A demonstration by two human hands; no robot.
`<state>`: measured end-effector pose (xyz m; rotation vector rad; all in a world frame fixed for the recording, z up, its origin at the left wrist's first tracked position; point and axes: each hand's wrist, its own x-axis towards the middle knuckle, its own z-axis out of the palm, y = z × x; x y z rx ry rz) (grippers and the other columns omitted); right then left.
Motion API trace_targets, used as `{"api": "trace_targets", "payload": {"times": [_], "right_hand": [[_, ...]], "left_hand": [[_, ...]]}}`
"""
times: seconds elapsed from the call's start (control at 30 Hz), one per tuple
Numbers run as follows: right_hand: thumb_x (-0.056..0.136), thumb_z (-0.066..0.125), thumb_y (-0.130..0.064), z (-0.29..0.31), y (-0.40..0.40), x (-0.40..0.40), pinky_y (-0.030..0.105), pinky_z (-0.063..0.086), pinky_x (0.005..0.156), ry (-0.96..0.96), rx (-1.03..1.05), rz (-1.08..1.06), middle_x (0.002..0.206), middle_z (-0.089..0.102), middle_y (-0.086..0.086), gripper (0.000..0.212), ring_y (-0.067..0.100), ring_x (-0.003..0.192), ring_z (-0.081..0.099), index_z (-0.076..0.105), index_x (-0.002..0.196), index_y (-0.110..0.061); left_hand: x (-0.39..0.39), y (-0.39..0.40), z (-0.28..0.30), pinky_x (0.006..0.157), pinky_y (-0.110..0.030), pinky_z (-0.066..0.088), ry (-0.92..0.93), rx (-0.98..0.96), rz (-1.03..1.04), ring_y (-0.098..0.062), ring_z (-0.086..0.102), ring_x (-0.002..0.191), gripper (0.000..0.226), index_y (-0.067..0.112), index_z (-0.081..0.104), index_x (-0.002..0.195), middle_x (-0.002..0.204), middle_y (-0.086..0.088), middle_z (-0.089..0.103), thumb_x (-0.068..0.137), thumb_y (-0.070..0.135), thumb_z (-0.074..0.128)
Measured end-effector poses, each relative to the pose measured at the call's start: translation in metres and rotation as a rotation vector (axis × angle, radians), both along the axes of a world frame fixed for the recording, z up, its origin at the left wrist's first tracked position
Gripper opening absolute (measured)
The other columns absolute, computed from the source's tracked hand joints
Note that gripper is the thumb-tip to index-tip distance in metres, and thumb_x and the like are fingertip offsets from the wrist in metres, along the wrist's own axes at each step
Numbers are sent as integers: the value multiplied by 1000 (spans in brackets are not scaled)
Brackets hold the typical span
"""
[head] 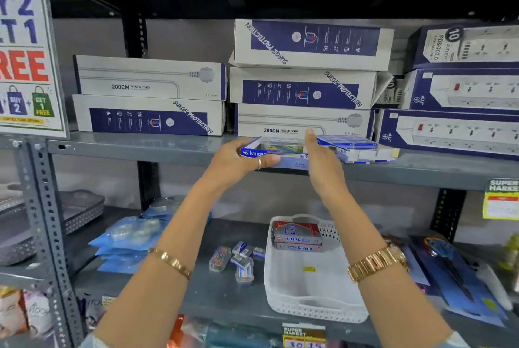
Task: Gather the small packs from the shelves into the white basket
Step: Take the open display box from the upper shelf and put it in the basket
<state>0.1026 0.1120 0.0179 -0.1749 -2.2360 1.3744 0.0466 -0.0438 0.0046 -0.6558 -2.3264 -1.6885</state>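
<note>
Gripping blue box at upper shelf front edge: left hand | right hand lay straight-fingered against its right end | white basket held red packs

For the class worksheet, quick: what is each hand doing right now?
Left hand: grips the blue box at its left end.
Right hand: open, fingers straight, against the box's right end.

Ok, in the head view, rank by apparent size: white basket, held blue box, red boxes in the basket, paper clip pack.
1. white basket
2. blue box and red boxes: look about alike, so no ranking between them
3. paper clip pack, smallest
</note>
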Motion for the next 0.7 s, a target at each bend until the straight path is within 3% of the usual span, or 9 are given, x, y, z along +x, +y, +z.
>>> {"api": "trace_targets", "payload": {"times": [0.07,0.17,0.3,0.4,0.47,0.57,0.7], "right_hand": [[98,22,-50,-5,-4,13,31,30,82,55,-72,7,84,52,2,53,24,95,46,59,88,-14],[98,25,-50,-13,-8,29,34,34,90,110,-126,-4,100,53,3,53,23,99,47,62,114,-16],[97,35,-42,-27,-11,43,36,42,91,232,-222,-49,96,67,4,36,26,100,59,65,91,-24],[96,42,-33,-38,-9,50,20,43,68,283,-281,-80,70,64,-4,37,16,71,58,61,66,-25],[92,46,-31,-48,-9,53,20,42,60,283,-297,-93,62,60,-5,37,15,63,54,58,58,-26],[80,46,-32,-62,-9,50,34,49,76,281,-344,-88,69,70,-6,27,24,78,65,70,68,-28],[86,47,-9,-74,-8,46,35,51,75,331,-387,-85,56,69,-23,50,11,68,64,69,55,-42]], "left_hand": [[19,-1,-4,66,-9,46,21,61,20,-4,60,78,52,22,64,106,92,9,67,62,40,84],[45,-2,-9,68,-14,45,41,107,38,-5,61,77,67,22,62,109,92,9,68,50,47,81],[69,-2,-20,71,-13,47,61,159,28,1,62,80,68,32,56,103,94,14,66,40,50,75],[75,-4,-33,74,-15,50,72,172,39,-3,63,88,84,26,57,115,105,10,65,39,52,80],[78,-5,-41,74,-14,52,68,181,34,-1,64,91,89,26,56,120,106,12,65,40,52,83],[78,-3,-51,67,-6,50,53,200,-21,10,64,83,82,29,55,114,101,19,63,39,44,82],[71,-4,-64,74,-10,52,37,143,-50,2,60,100,78,42,48,103,111,17,59,38,43,90]]}}
